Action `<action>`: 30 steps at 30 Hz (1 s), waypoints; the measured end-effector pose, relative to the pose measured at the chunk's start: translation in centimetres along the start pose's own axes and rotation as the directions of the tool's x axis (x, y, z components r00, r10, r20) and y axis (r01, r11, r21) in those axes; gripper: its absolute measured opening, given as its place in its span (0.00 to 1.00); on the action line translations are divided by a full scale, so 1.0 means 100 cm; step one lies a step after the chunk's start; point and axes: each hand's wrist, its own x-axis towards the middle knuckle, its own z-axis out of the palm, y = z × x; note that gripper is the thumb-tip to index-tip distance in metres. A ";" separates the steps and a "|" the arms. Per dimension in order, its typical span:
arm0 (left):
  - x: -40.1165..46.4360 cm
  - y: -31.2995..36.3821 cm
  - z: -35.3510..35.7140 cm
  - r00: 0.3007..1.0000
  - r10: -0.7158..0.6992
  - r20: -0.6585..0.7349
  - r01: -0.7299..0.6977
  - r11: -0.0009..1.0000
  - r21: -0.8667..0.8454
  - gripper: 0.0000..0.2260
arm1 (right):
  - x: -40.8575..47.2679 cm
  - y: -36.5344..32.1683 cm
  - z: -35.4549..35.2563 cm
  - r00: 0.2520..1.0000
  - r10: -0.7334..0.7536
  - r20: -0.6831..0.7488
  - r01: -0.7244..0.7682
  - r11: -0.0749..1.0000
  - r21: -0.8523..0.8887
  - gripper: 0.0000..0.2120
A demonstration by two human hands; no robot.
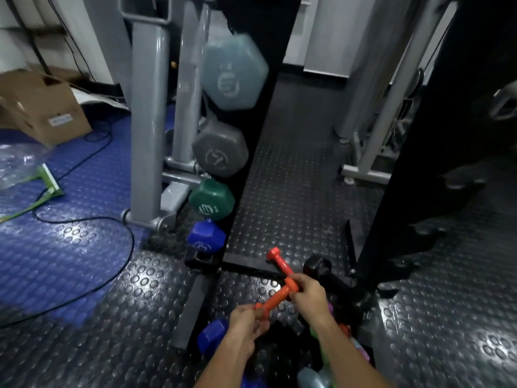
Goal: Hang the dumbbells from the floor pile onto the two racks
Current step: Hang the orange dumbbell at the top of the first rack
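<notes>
The left rack (251, 135) is taking up the middle of the view, a tall black upright already carrying a teal dumbbell (232, 72), a grey one (221, 152), a green one (211, 199) and a blue one (206, 237) stacked down its side; the second rack (391, 191) is standing dark on the right, and I can't tell what's hanging on it. The floor pile (330, 359) is sitting right below the arms, a blue dumbbell (212, 336) lying at its left edge. Both hands are working over the pile: the right hand (309, 294) is curling its fingers round one small orange dumbbell (279, 264), the left hand (247, 317) is gripping a second orange dumbbell (275, 299); the two are crossing and touching. My worry: with the heads knocking together, one could be slipping out and dropping onto the pile; grabbing two at once is also making it awkward to seat either on a peg cleanly.
</notes>
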 end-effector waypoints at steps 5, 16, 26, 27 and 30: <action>-0.041 0.041 0.002 0.981 0.187 0.046 -0.187 0.982 -0.021 0.06 | -0.011 -0.046 -0.044 0.991 -0.136 0.020 0.134 0.989 0.066 0.16; -0.181 0.201 0.037 0.745 0.558 0.366 -0.557 0.822 -0.119 0.16 | -0.049 -0.221 -0.177 0.849 -0.499 -0.173 0.522 0.842 0.134 0.14; -0.328 0.320 0.058 0.345 0.716 0.607 -0.826 0.538 -0.166 0.20 | -0.109 -0.373 -0.283 0.713 -0.640 -0.288 0.701 0.666 0.255 0.09; -0.344 0.331 0.062 0.310 0.737 0.600 -0.847 0.501 -0.176 0.20 | -0.117 -0.389 -0.293 0.700 -0.651 -0.294 0.714 0.649 0.264 0.09; -0.389 0.363 0.071 0.202 0.799 0.566 -0.892 0.388 -0.230 0.22 | -0.138 -0.439 -0.322 0.661 -0.688 -0.301 0.751 0.606 0.263 0.08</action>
